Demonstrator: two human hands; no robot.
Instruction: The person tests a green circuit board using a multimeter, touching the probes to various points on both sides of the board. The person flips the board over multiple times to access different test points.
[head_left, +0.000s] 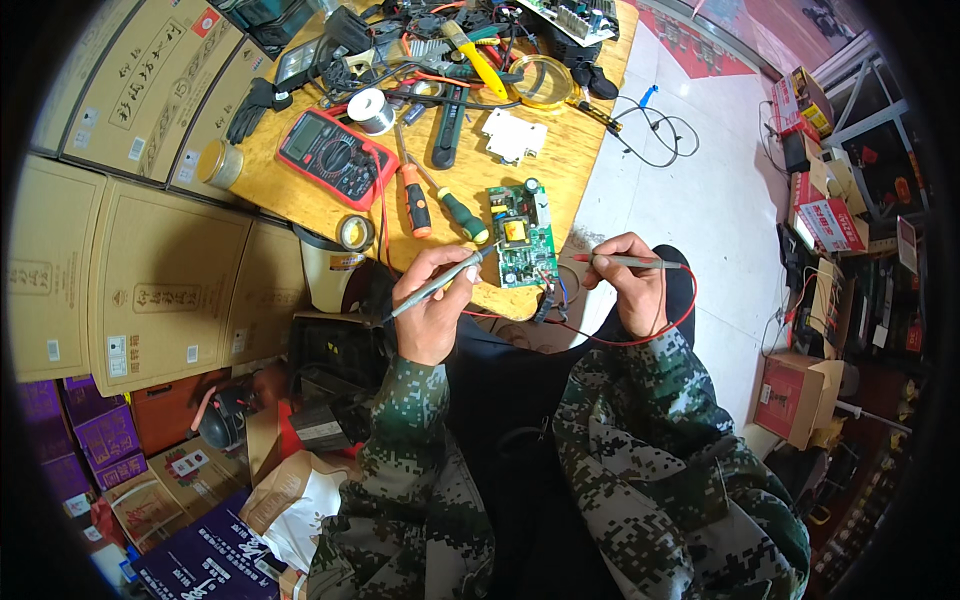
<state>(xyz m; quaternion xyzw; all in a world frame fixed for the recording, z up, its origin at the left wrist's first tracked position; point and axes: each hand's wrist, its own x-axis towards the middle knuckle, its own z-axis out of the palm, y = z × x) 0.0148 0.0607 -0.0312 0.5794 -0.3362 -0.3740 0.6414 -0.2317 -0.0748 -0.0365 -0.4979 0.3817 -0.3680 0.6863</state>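
Note:
A green circuit board (pixel 512 262) with a yellow transformer lies at the near corner of the wooden table. My left hand (pixel 432 300) pinches a grey test probe (pixel 436 287), its tip close to the board's left edge; I cannot tell if it touches. To the right of the board, my right hand (pixel 637 285) holds a second grey probe (pixel 640 262) with a reddish front end, apart from the board. Its red lead loops beneath that hand. Farther back on the left rests a red multimeter (pixel 338 155), a red lead running from it.
Two screwdrivers (pixel 462 215), a solder spool (pixel 371 111), a tape roll (pixel 355 233) and a white plate-like part (pixel 513 136) lie around the board. Tangled tools and cables, with a yellow-handled brush (pixel 478 62), crowd the far table. Cardboard boxes (pixel 165 290) are stacked at left; cluttered shelves (pixel 850 240) stand right.

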